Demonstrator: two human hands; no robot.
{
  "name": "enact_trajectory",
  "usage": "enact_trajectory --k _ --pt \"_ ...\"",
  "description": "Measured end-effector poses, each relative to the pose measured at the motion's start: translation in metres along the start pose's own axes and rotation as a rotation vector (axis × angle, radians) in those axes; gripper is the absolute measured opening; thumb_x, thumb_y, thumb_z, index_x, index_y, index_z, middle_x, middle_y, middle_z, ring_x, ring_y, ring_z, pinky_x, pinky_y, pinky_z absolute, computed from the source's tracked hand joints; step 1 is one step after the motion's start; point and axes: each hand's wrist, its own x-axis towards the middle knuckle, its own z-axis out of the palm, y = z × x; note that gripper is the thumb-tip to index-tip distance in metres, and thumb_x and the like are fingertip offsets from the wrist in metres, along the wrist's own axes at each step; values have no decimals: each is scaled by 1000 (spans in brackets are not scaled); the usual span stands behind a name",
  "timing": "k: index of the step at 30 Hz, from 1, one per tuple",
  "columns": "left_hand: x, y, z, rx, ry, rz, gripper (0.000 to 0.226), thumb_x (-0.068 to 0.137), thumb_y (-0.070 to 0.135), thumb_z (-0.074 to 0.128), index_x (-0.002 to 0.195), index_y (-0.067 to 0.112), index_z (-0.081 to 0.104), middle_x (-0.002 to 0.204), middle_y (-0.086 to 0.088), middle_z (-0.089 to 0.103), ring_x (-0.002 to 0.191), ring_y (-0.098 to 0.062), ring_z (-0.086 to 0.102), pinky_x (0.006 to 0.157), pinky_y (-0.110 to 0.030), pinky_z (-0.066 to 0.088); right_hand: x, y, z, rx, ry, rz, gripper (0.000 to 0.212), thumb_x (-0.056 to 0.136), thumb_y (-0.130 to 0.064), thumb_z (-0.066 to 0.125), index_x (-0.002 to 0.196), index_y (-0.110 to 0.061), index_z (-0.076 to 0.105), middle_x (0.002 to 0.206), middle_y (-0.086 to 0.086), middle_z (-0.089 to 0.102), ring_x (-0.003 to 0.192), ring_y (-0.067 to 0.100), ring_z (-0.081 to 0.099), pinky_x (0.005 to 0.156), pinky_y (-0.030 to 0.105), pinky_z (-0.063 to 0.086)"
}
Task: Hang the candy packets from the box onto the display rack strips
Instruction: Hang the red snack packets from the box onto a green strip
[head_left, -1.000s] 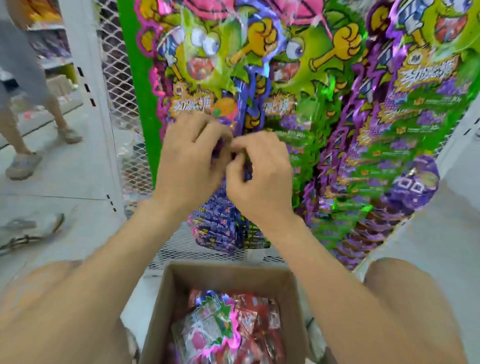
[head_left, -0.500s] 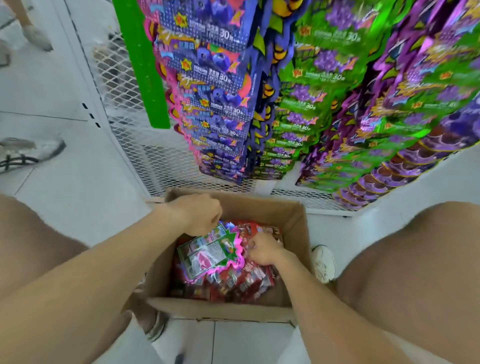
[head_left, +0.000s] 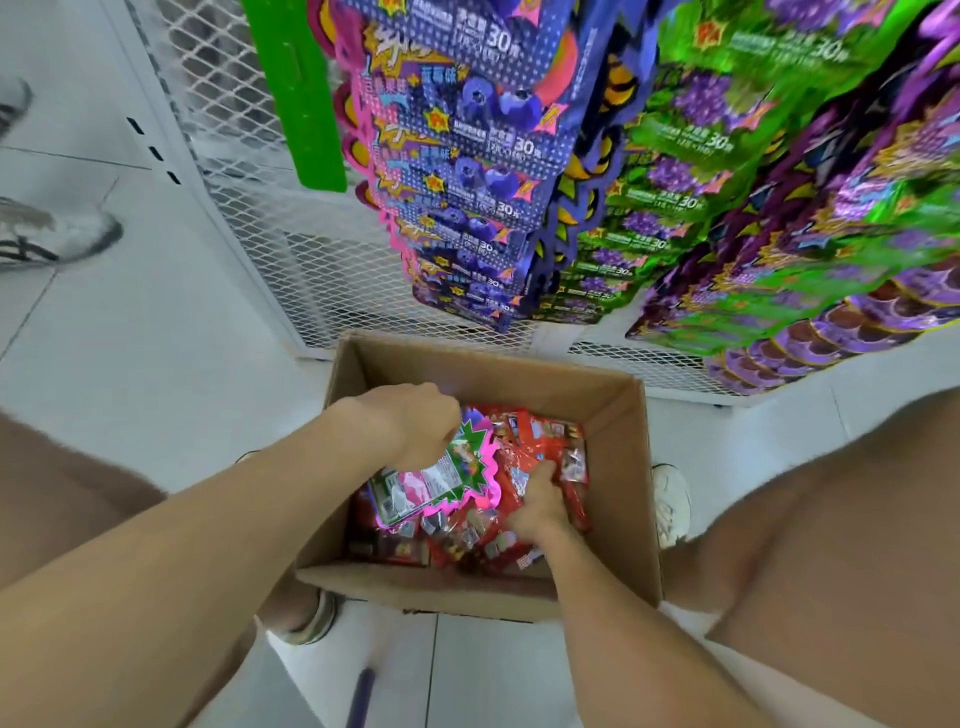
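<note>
1. Both hands reach into the open brown cardboard box (head_left: 618, 467) at lower centre: the left hand (head_left: 410, 423) pinches a green packet with a jagged pink edge (head_left: 441, 480), while the right hand (head_left: 537, 506) digs, fingers curled, among red candy packets (head_left: 545, 447); its hold I cannot tell.
2. Many packets remain boxed.
3. Above, blue, green and purple hanging packets (head_left: 478, 208) already fill the white mesh display rack (head_left: 311, 249).

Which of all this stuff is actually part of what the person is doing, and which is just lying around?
Part of the job:
- cardboard box
- pink-edged packet at the left hand
- red packets under the right hand
- hanging packets on the mesh rack

Just lying about:
- purple pen-like thing on the floor
- someone's sneaker
</note>
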Motion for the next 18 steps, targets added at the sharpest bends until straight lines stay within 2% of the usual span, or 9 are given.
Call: enact_trajectory --k 1,3,4,5,7,9,11,14,18 --pt "0 0 -1 -4 -6 -5 24 106 21 44 101 16 67 97 -7 66 84 -31 67 83 -49 59 2 1 -3 -3 -10 -16 100 79 -10 88 156 -3 23 131 17 63 121 35 63 96 36 53" --pt "-1 -2 -3 -17 -19 -20 25 105 20 45 99 15 69 95 -8 68 85 -32 68 84 -51 60 2 -4 -16 -84 -42 -102 47 73 -17 93 106 -2 64 89 9 65 91 31 68 79 35 54" --pt "-3 -2 -4 -23 -14 -25 26 104 19 45 96 13 69 92 -9 69 84 -33 69 83 -51 60 -1 -9 -26 -147 -71 -157 31 76 -18 92 82 -6 64 77 7 60 78 28 64 71 34 49" --pt "-4 -2 -5 -32 -4 -25 27 103 17 45 92 11 69 88 -10 70 82 -34 69 81 -51 61 -5 -16 -36 -176 -86 -201 28 80 -17 88 76 -1 64 77 11 64 78 29 65 70 35 49" --pt "-6 -1 -6 -57 21 -28 24 99 12 46 86 7 66 86 -16 71 73 -34 67 73 -46 60 -15 -33 -58 -226 -84 -302 35 87 -16 80 102 13 67 102 25 72 98 37 69 83 43 54" --pt "-12 3 -10 -82 36 -39 17 97 5 50 90 11 64 97 -17 72 73 -32 65 69 -43 55 -29 -51 -85 -320 -92 -421 34 91 -20 76 105 10 69 93 18 72 89 32 68 76 36 52" --pt "-20 9 -16 -108 50 -14 27 98 4 54 118 18 65 113 -9 64 95 -30 66 83 -43 58 -46 -73 -114 -420 -139 -514 19 95 -22 72 93 -3 75 82 9 71 75 20 62 69 28 49" --pt "-32 20 -27 -176 144 72 50 100 19 67 146 12 50 132 -8 61 119 -29 59 95 -34 49 -79 -110 -152 -450 -185 -671 12 98 -22 69 92 -17 78 81 -1 71 73 14 59 72 33 49" --pt "-44 19 -47 -401 298 97 27 95 29 76 117 16 68 96 3 67 91 -22 62 79 -33 47 -134 -149 -193 -364 -226 -803 7 97 -21 73 96 -21 80 74 -14 76 64 1 65 64 24 53"
